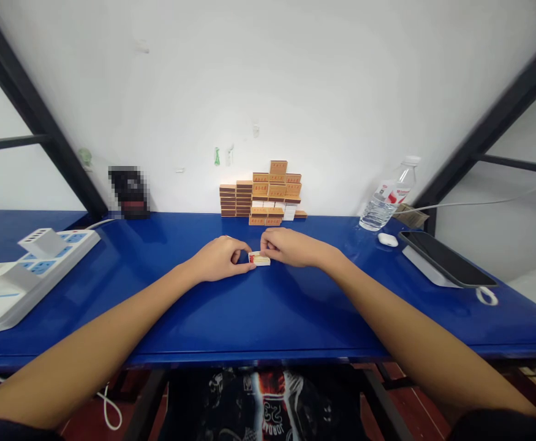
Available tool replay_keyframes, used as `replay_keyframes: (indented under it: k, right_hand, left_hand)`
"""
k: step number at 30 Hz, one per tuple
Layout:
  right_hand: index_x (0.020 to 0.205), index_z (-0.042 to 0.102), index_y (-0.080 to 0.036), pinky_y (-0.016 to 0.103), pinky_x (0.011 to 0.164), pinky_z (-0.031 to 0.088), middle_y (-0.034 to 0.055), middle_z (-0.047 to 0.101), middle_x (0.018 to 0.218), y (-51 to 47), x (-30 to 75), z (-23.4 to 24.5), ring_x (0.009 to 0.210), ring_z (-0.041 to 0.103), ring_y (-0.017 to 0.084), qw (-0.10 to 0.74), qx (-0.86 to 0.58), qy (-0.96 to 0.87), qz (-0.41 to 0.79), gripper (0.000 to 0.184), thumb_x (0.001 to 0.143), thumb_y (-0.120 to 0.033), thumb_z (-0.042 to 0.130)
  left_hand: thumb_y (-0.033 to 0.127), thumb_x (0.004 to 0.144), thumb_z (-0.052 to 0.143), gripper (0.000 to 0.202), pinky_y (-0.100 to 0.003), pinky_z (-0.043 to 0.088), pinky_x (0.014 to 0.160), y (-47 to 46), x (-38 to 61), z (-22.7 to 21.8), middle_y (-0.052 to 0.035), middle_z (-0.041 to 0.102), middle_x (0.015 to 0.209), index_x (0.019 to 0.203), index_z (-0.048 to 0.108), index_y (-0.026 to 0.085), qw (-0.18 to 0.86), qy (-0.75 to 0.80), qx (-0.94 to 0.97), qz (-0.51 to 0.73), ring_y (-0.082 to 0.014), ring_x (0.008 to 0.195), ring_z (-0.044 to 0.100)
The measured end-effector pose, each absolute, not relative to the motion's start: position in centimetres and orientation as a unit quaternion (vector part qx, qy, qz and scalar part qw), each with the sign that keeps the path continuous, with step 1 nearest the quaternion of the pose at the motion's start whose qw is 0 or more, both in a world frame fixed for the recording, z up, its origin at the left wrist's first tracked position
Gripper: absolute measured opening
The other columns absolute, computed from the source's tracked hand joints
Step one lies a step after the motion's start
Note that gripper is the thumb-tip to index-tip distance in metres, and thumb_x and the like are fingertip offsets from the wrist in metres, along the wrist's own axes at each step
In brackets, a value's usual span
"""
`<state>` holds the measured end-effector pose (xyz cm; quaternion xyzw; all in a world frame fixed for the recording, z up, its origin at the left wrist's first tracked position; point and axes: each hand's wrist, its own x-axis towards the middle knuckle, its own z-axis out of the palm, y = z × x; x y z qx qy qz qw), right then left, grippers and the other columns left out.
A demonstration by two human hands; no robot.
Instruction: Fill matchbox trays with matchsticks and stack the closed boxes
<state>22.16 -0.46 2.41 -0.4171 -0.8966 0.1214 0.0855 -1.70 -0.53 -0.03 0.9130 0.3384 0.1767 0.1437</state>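
Note:
My left hand [219, 258] and my right hand [288, 246] meet at the middle of the blue table [268, 306]. Between them lies a small open matchbox tray [259, 259] with red-tipped matches showing inside. The fingers of both hands are curled and pinch the tray, the left at its left end, the right at its top right. Behind the hands, against the white wall, stands a stack of matchboxes [268, 193], brown ones piled at the left and orange ones higher at the right.
A white power strip [24, 269] with blue sockets and plugs lies at the left. A water bottle [387, 196], a white earbud case [388, 239], a dark phone on a stand [446, 260] and a cable sit at the right. A dark object [130, 193] stands by the wall.

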Motion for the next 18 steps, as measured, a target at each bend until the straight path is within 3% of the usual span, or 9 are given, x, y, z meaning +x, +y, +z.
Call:
replay_keyframes:
  k: [6,10,14,18]
  right_hand:
    - [0.085,0.067,-0.018,0.028,0.061,0.036,0.0031,0.068,0.079,-0.4,22.4,3.1,0.066,0.053,0.015,0.100,-0.413,-0.894,0.146,0.013,0.093,-0.026,0.061]
    - [0.088,0.071,-0.017,0.028,0.066,0.039,0.0034,0.068,0.078,2.4,25.1,3.1,0.067,0.055,0.016,0.220,-0.487,-0.839,0.101,0.019,0.094,-0.033,0.062]
    - [0.109,0.070,-0.015,0.030,0.074,0.044,0.0090,0.071,0.090,6.8,30.3,0.7,0.080,0.061,0.022,0.309,-0.695,-0.650,0.004,0.023,0.092,-0.029,0.062]
    - [0.129,0.065,-0.011,0.033,0.087,0.049,0.0160,0.070,0.115,9.8,34.0,-2.1,0.092,0.065,0.023,0.289,-0.668,-0.686,0.024,0.044,0.087,-0.024,0.069]
  left_hand:
    - [0.049,0.092,0.069,0.033,-0.027,0.035,0.059,-0.6,-1.6,0.1,0.0021,0.059,0.062,0.106,0.078,0.020,0.145,0.345,0.911,0.174,-0.0141,0.057,0.054]
    - [0.047,0.092,0.069,0.032,-0.027,0.036,0.058,-0.8,-1.5,0.4,0.0022,0.060,0.062,0.106,0.079,0.020,0.154,0.351,0.908,0.170,-0.0138,0.057,0.054]
    - [0.049,0.091,0.070,0.035,-0.027,0.038,0.059,-0.9,-1.5,0.3,0.0014,0.062,0.065,0.108,0.079,0.020,0.153,0.364,0.902,0.177,-0.0143,0.060,0.056]
    - [0.049,0.091,0.070,0.037,-0.027,0.037,0.058,-0.8,-1.6,0.1,0.0013,0.063,0.066,0.111,0.078,0.020,0.152,0.365,0.900,0.182,-0.0144,0.060,0.056]
